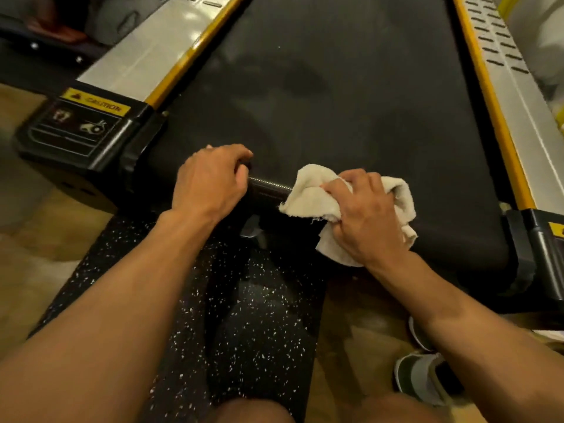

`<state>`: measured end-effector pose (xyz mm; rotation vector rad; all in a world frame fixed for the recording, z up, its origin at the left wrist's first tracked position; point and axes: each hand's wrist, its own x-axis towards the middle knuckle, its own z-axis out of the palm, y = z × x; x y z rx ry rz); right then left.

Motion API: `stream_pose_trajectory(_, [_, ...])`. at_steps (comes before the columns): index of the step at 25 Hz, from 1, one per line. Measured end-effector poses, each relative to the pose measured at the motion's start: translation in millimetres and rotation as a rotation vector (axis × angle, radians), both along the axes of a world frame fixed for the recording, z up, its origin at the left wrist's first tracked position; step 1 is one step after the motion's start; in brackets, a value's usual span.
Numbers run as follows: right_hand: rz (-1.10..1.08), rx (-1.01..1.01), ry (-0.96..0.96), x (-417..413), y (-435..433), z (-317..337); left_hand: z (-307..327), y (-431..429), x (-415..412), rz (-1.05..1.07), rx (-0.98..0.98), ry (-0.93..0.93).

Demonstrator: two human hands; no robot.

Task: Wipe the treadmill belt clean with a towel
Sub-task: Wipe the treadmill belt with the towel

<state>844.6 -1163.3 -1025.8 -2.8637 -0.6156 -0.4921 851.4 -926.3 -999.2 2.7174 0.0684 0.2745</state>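
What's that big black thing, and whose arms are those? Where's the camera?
The camera sits on a person's head and looks down, so the arms you see are that person's own. The big black strip is a treadmill belt, the moving floor people run on, with silver side rails beside it. The right hand grips a crumpled white towel against the belt's near end, to wipe it. The left hand curls its fingers over that same end. Beneath lies a black speckled mat, and a shoe shows at the lower right.
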Motion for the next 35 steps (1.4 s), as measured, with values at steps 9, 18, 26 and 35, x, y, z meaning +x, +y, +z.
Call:
stream_pose_trajectory(9, [0.264, 0.043, 0.092, 62, 168, 7, 23, 87, 26, 0.224, -0.164, 0.161])
stream_pose_trajectory(18, [0.493, -0.004, 0.23, 78, 163, 21, 34, 86, 33, 0.132, 0.007, 0.291])
stream_pose_trajectory(26, [0.157, 0.828, 0.345, 143, 114, 47, 30, 71, 73, 0.117, 0.126, 0.086])
stream_pose_trajectory(35, [-0.21, 0.674, 0.329, 319, 95, 37, 4, 39, 189, 0.09, 0.084, 0.022])
